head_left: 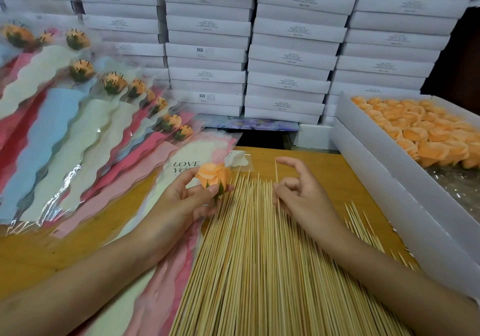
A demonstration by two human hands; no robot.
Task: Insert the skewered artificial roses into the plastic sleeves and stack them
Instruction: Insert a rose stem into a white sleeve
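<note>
Orange petals mark the artificial rose [214,175], which is pinched at its green base between the thumb and fingers of the left hand [189,198], over the far left edge of a spread of bamboo skewers [259,257]. One skewer [276,174] is pinched by the right hand [301,195], its tip raised away from the person. Empty plastic sleeves [166,231] printed "LOVE YOU" are laid under the left wrist on the wooden table [324,169]. Filled sleeves [78,117] are fanned out at the far left. Loose roses [415,127] are packed in a white tray [389,179] at the right, beside stacked white boxes [207,49]
</note>
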